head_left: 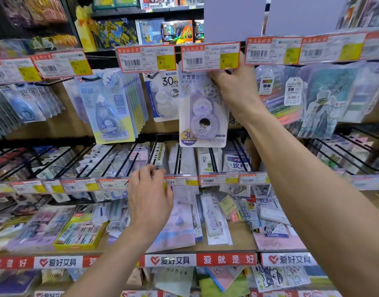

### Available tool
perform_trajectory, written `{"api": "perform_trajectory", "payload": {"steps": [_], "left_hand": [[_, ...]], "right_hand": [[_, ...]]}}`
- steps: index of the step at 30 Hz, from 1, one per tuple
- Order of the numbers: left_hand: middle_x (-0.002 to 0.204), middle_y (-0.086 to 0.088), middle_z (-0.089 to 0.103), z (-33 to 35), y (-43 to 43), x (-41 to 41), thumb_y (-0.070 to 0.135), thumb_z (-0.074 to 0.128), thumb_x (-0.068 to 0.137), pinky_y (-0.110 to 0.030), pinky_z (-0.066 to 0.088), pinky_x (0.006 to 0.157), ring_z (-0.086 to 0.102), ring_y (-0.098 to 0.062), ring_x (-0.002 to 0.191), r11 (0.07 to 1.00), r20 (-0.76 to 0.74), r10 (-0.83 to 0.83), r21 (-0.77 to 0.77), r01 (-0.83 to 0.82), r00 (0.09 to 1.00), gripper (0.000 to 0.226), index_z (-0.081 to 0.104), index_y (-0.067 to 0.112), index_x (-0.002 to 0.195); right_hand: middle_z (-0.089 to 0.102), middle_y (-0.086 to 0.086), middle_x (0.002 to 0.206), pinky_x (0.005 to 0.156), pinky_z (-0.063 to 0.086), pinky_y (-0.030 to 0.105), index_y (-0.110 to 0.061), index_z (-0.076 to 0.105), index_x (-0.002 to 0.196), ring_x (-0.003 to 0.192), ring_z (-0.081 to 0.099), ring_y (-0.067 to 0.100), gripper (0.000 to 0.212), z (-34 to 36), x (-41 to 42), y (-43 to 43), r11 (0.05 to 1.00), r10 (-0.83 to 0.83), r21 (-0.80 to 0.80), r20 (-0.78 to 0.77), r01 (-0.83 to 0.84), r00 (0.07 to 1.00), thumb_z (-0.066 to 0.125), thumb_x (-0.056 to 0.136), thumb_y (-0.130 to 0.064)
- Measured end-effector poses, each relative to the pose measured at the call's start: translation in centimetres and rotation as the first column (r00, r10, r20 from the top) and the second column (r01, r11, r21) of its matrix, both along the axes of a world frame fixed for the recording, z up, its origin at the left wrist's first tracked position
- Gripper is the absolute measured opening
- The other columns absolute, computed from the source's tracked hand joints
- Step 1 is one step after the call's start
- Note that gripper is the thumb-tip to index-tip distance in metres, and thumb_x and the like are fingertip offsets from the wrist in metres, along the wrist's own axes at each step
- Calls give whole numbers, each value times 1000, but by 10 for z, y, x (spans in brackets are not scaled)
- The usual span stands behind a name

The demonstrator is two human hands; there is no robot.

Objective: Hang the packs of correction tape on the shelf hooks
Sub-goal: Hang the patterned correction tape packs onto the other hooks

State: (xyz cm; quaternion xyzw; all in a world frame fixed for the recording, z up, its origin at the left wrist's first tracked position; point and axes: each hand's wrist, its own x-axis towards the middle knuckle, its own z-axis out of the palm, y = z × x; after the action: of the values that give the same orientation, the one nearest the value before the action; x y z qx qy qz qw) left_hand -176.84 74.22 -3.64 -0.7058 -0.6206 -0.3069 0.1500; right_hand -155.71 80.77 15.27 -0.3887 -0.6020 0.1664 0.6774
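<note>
Reaching | right hand [233, 86] pinches pack [202, 112] | left hand [151, 194] touches rail [218, 180]

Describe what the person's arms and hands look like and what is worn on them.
The left forearm and right forearm are bare to the frame's edge, with no sleeve in view. The left hand and right hand wear no gloves. No ring, watch or bracelet shows.

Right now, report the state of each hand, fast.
Left hand: fingers curled at the lower price rail; grip cannot be told.
Right hand: holds the purple correction tape pack at its top.
</note>
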Motion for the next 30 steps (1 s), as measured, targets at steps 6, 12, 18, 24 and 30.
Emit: {"api": "perform_trajectory", "payload": {"steps": [6,12,18,24,30], "left_hand": [[111,-9,60,-9,4,-2,21,72,79,-46,41,97,49,-32,109,998,-52,-65,-22,64,997,42,60,8,117],[108,-8,59,-11,3,-1,22,71,80,-48,42,96,50,-32,106,997,-37,-68,-39,66,997,43,57,9,119],[109,-7,59,-12,2,-2,23,71,80,-44,40,95,50,-31,106,997,-40,-71,-29,69,997,43,58,9,119],[109,-6,59,-12,1,-2,23,72,80,-42,39,95,50,-29,106,997,-34,-70,-29,69,997,44,58,10,120],[111,-7,60,-12,2,-1,24,73,80,-45,41,97,50,-29,109,997,-16,-58,-46,57,998,46,59,10,121]], "right_hand": [[77,1,110,97,57,39,-12,71,112,104,72,12,23,-5,3,-1,1000,7,-10,18,-6,1000,67,89,-9],[74,-4,113,101,55,44,-32,61,102,109,71,13,25,-10,2,-8,998,52,-26,-13,-52,999,61,92,-9],[79,3,104,96,59,45,-18,73,99,100,76,18,18,-8,-1,-5,997,74,-10,-178,-77,981,74,87,-6],[77,7,108,99,57,45,-14,66,105,104,74,21,23,-12,4,4,987,127,-69,-224,-146,966,60,92,3],[75,-7,108,99,56,31,-22,54,113,104,71,4,26,-18,6,12,996,1,-90,-164,-16,986,64,94,-8]]}}
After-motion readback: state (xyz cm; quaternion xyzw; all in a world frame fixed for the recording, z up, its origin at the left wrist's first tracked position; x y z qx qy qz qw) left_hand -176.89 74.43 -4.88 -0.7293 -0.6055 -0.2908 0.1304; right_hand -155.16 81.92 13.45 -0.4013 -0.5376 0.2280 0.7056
